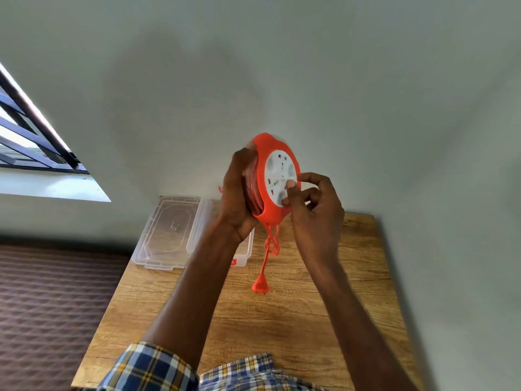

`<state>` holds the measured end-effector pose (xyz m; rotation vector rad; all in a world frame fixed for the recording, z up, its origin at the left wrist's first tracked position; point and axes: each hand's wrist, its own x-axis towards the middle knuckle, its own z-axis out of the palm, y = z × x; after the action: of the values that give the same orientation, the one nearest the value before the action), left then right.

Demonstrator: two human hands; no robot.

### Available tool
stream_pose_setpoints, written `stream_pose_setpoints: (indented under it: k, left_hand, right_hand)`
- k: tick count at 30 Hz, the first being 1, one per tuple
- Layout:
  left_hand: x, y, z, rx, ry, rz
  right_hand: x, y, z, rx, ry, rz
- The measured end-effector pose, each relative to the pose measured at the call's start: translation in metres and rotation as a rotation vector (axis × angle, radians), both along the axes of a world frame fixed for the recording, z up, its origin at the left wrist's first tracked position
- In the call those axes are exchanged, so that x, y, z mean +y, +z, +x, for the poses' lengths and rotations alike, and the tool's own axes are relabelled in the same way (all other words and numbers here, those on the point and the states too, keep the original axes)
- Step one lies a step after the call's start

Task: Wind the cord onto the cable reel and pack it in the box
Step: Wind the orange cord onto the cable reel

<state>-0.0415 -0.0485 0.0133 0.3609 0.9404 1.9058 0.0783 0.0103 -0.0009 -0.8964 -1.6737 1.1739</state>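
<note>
Orange cable reel [265, 176] upright above clear open box [194, 232] — cord [265, 261] dangling.

smooth orange plastic cable reel [265, 176]; clear glossy plastic box [169, 235]; grainy matt wood table [310, 320].

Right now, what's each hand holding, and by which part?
The left hand grips the orange cable reel by its rim, at the wound cord side. The right hand pinches the winding knob on the reel's white face.

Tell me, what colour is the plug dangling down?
Orange, like its cord; the plug shows best in the head view.
</note>
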Motion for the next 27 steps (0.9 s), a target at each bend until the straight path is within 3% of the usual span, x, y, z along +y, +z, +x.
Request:
stream_pose_setpoints:
  k: [4,9,15,17,27]
  left_hand:
    - [0.008,-0.01,-0.008,-0.189,0.143,0.144]
    - [0.009,-0.024,-0.018,-0.325,0.301,0.248]
    - [0.004,-0.041,-0.029,-0.434,0.398,0.238]
    - [0.002,-0.045,-0.033,-0.452,0.425,0.223]
    - [-0.018,-0.065,-0.062,-0.596,0.617,0.166]
  right_hand:
    - [0.008,-0.012,0.001,0.056,-0.022,-0.001]
    - [0.021,-0.038,0.007,-0.035,0.186,-0.58]
    - [0.018,-0.055,0.01,-0.103,0.498,-0.468]
    - [0.019,-0.058,0.008,-0.066,0.473,-0.419]
    - [0.051,-0.077,0.022,0.304,0.24,-0.738]
